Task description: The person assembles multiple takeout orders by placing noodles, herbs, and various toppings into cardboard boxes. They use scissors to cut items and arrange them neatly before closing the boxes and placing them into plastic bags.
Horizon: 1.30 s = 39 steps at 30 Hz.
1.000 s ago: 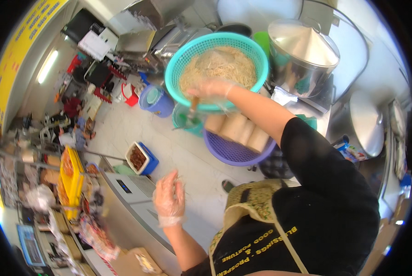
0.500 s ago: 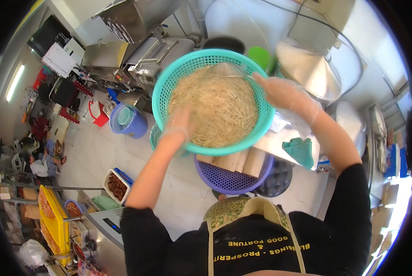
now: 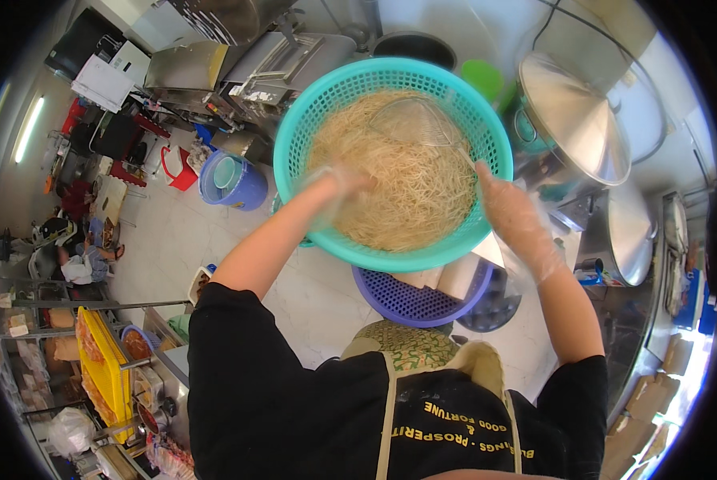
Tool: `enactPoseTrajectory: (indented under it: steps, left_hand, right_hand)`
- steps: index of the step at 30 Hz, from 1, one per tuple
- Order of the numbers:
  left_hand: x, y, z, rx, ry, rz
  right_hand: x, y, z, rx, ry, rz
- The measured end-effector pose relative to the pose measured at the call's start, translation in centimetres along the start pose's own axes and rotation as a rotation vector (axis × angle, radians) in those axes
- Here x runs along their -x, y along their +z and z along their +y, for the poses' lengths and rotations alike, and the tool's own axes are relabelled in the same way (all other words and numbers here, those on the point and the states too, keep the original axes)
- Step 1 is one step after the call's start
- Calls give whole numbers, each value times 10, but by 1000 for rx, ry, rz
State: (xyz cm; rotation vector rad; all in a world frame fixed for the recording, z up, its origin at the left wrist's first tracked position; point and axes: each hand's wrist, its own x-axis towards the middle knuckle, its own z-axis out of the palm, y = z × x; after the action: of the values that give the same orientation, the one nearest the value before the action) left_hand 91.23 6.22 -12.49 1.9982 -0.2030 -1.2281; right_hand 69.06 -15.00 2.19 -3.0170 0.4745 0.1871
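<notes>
A big turquoise perforated basket (image 3: 285, 132) holds a heap of thin, pale straw-coloured strands (image 3: 410, 212), like fine noodles. My left hand (image 3: 349, 184), in a thin clear glove, reaches into the strands at the basket's left side; its fingers are smeared by motion and partly sunk in the heap. At the right rim my right hand (image 3: 514, 210), also gloved, is closed around the handle of a wire-mesh skimmer (image 3: 414, 122). The skimmer's round head rests on the far part of the strands.
Below the basket sits a purple perforated basket (image 3: 398, 308) with pale wooden pieces. Large lidded metal pots (image 3: 574, 120) stand at the right. A blue bucket (image 3: 242, 188) is on the floor at left, and a yellow tray (image 3: 106, 376) lies at lower left.
My left hand has moved right, deeper into the strands. The skimmer head lies further over the heap, with my right hand lower along the rim. The whole view has shifted.
</notes>
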Motion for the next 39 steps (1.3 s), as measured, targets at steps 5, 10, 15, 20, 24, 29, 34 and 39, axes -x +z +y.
enactPoseTrajectory:
  steps: [5,10,15,20,24,29,34,39]
  left_hand:
    - [-3,9,1,429,115,-68]
    - [-41,39,31,130,253,-39]
    - [-87,66,85,-179,552,-160]
    - [-38,61,96,-245,498,-17]
    - [14,-4,79,-741,515,20]
    - [39,-24,37,-784,84,-68]
    - [24,-8,36,-220,20,-3]
    - [21,10,49,411,-11,-244]
  right_hand:
    - [9,14,-13,-122,45,-40]
    - [21,23,-11,-242,88,15]
    - [8,21,-3,-198,90,75]
    - [5,3,5,-290,170,38]
    - [12,-1,-1,-311,181,-72]
    - [10,4,-19,-254,157,-53]
    - [1,7,-32,-233,133,-35]
    - [3,12,-36,-244,124,-39]
